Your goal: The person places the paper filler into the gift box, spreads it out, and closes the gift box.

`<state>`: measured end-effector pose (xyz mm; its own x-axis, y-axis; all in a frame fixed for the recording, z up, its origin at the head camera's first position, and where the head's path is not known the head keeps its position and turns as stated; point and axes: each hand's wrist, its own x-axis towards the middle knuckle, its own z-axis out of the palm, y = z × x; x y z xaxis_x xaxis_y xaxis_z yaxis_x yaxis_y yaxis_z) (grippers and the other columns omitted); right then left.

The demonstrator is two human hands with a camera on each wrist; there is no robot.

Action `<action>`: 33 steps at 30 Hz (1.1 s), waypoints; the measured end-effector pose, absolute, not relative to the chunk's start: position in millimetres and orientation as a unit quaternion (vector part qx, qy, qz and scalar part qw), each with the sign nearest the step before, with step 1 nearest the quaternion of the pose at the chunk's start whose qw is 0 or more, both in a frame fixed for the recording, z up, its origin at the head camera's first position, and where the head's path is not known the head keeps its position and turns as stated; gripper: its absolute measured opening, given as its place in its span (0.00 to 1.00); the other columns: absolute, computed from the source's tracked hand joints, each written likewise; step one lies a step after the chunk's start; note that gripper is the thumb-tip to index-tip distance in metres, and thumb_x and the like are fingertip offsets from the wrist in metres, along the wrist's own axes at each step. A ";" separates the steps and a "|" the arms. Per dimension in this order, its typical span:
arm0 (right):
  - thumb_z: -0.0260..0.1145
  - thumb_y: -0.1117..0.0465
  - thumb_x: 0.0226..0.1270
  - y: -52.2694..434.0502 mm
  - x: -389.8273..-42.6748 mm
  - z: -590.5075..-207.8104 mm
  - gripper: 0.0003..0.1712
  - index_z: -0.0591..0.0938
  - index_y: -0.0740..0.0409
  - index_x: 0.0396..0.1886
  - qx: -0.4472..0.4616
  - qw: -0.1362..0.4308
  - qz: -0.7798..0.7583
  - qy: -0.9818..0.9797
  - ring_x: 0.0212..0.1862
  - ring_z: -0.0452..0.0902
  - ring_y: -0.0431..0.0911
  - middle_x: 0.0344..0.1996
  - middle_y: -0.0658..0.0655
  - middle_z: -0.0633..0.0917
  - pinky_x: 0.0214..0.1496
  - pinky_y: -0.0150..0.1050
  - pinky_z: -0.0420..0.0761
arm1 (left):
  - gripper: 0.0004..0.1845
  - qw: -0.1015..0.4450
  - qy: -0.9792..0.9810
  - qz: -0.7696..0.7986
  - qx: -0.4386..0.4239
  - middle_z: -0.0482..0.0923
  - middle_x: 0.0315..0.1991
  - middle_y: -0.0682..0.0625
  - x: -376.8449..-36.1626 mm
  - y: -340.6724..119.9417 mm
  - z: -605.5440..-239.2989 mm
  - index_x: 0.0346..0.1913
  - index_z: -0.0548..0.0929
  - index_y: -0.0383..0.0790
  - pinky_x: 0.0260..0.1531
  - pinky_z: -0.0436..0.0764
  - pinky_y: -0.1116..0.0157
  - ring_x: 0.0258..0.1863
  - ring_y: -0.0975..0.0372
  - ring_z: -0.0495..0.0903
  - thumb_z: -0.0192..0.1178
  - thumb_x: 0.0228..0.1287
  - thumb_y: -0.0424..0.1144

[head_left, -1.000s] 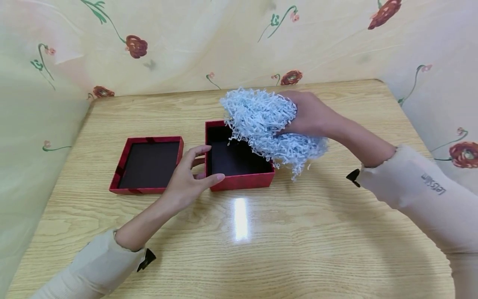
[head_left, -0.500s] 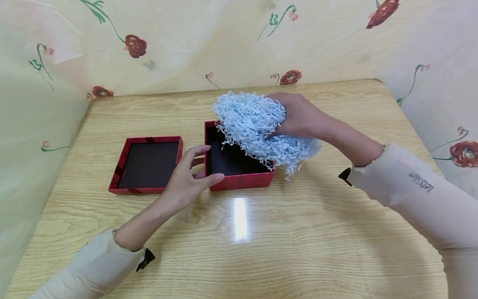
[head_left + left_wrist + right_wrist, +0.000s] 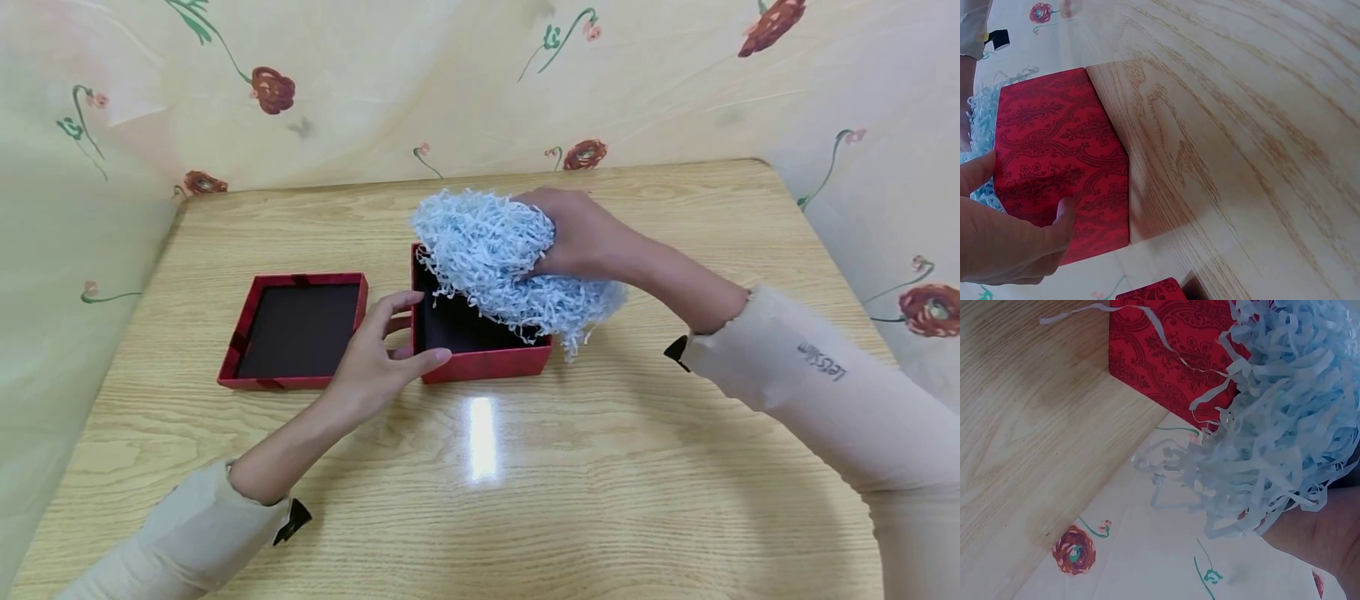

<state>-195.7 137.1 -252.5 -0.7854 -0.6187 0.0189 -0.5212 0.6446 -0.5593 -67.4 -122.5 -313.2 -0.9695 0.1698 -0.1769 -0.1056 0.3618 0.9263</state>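
My right hand grips a big wad of pale blue shredded paper over the open red box. Loose strands hang past the box's right front edge, and the wad hides the back and right of its dark inside. In the right wrist view, curly shredded paper covers most of the fingers. My left hand holds the box at its left wall, thumb at the front rim. The left wrist view has the hand against the patterned red box wall, one finger over the rim.
Left of the box lies a shallow red lid, black inside up, close beside my left hand. Both rest on a wooden table. A flowered cloth stands behind the table's back edge and along both sides.
My right hand has moved left with the shredded paper, which now covers more of the box opening. My left hand, the box and the lid have stayed in place.
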 end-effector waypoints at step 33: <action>0.76 0.67 0.46 92.1 -170.3 -276.4 0.45 0.70 0.58 0.68 -0.344 0.107 -0.188 0.914 0.62 0.67 0.56 0.61 0.63 0.74 0.55 0.51 0.77 | 0.40 0.127 0.808 0.575 0.017 0.61 0.67 0.55 -67.1 -121.9 -313.7 0.70 0.60 0.49 0.59 0.74 0.53 0.65 0.54 0.65 0.70 0.57 0.44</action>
<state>-170.3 92.1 -276.4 -0.7406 -0.6687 -0.0657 -0.5885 0.6928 -0.4167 -67.1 -121.9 -313.7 -0.9671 0.1738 -0.1855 -0.1181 0.3391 0.9333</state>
